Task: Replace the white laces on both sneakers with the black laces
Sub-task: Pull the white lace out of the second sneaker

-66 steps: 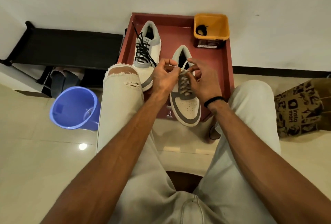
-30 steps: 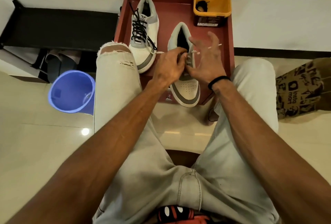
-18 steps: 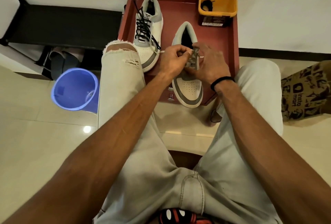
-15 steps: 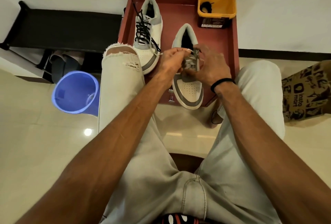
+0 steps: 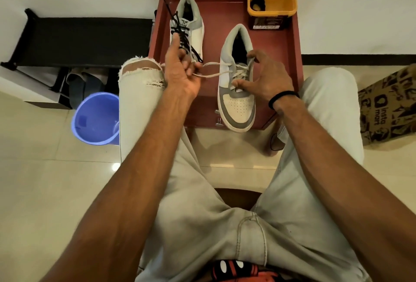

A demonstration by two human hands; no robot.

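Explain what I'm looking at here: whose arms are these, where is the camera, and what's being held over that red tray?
No machine here: a person's two bare arms, filmed from a wide-angle camera on their head looking down. A red tray holds two sneakers. The far sneaker already has black laces. On the near sneaker, the left hand pinches the white lace and draws it sideways, while the right hand steadies the shoe. The yellow tub holds something dark, probably the other black lace. A blue bucket stands beside the left knee.
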